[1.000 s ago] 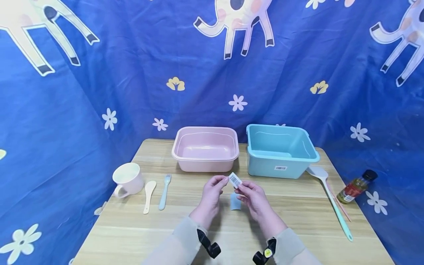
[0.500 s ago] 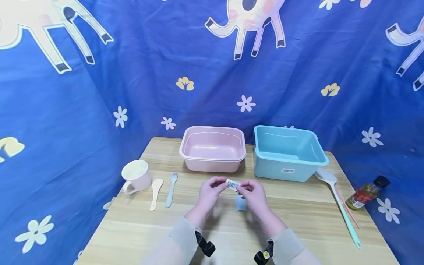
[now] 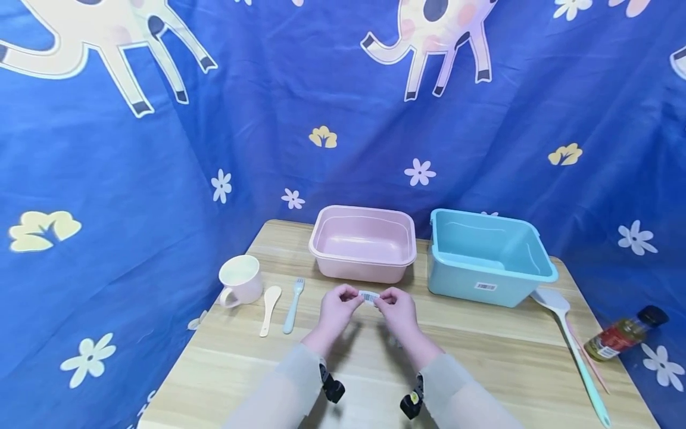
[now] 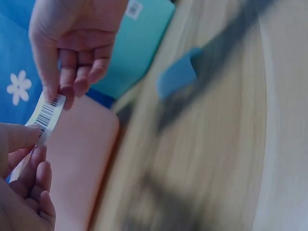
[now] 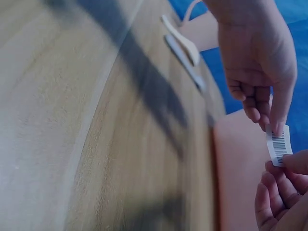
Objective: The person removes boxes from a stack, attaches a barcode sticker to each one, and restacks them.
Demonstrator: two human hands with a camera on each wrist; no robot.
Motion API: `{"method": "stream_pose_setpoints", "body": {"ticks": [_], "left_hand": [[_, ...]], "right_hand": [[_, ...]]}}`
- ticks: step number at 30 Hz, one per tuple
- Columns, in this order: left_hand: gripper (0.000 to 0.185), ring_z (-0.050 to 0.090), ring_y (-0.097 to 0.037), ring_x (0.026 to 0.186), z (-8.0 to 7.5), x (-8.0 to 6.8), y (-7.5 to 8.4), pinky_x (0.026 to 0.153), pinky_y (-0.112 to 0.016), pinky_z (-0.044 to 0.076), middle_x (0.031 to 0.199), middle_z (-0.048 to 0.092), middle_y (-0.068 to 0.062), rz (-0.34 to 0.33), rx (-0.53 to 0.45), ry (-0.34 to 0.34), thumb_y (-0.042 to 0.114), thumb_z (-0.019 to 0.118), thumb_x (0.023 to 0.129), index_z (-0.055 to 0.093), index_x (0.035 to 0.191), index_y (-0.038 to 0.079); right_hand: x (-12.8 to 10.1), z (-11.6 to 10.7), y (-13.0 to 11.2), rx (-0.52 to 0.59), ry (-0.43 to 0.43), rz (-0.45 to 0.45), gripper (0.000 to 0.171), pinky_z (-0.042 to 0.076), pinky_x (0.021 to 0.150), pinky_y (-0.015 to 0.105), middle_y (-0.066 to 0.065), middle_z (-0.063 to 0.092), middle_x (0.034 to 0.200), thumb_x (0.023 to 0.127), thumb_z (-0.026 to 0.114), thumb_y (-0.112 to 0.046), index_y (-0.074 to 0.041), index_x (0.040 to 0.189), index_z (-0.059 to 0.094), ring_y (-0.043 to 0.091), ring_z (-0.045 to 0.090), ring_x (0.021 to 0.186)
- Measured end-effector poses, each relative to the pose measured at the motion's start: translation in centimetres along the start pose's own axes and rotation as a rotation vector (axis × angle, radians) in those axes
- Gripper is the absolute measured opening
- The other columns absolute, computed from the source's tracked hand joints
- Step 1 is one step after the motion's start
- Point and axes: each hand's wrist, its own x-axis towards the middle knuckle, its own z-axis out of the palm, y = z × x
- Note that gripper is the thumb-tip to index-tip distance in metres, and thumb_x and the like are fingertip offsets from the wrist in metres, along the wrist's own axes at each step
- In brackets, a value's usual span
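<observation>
A small white barcode label [image 3: 368, 297] is stretched between both hands, just in front of the pink basin [image 3: 366, 271]. The left hand [image 3: 337, 310] pinches its left end between thumb and fingers. At the other end, the right hand [image 3: 399, 311] pinches it the same way. In the left wrist view the label [image 4: 46, 115] bends slightly, barcode side showing. A small light-blue piece [image 4: 177, 79], curled at one edge, lies on the table below the hands; in the head view the right forearm mostly hides it.
Left on the wooden table [image 3: 241, 381] are a mug [image 3: 242, 283], a cream spoon [image 3: 270, 310] and a light-blue fork [image 3: 293, 307]. A teal bin [image 3: 482, 283] stands back right. Further right lie a spatula [image 3: 576, 348], a pink stick [image 3: 595, 372] and a tilted bottle [image 3: 621, 336].
The head view has swung left, so the table things sit further right. The label has turned from slanted to nearly level between the hands. The right arm now covers most of the light-blue piece.
</observation>
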Motion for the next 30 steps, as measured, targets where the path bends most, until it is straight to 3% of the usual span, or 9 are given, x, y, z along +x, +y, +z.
{"method": "stream_pose_setpoints", "body": {"ticks": [5,11,30], "left_hand": [[0.009,0.057,-0.016,0.075,0.0,1.4,-1.4,0.070,-0.030,0.050,0.079,0.064,-0.002,-0.016,0.057,0.025,0.001,0.077,0.081,0.069,0.084,0.003],[0.010,0.057,-0.016,0.072,0.2,3.1,-2.5,0.067,-0.030,0.049,0.076,0.063,-0.001,-0.029,0.089,0.072,0.004,0.077,0.083,0.068,0.081,0.005],[0.011,0.055,-0.015,0.069,1.9,5.8,-3.1,0.067,-0.031,0.047,0.071,0.060,0.000,-0.032,0.083,0.187,0.006,0.078,0.084,0.068,0.079,0.005]], "right_hand": [[1.2,1.6,0.5,-0.034,0.034,0.003,0.008,0.045,0.054,0.027,0.004,0.061,0.070,0.085,0.074,-0.005,-0.002,0.081,0.067,0.015,0.053,0.060],[2.7,3.1,1.0,0.020,0.088,0.032,0.006,0.046,0.055,0.026,0.005,0.062,0.070,0.085,0.072,-0.002,0.002,0.083,0.067,0.013,0.054,0.059],[5.4,5.0,1.1,0.047,0.269,0.105,0.007,0.048,0.067,0.032,0.007,0.066,0.073,0.081,0.076,0.000,0.002,0.082,0.070,0.019,0.059,0.069]]}}
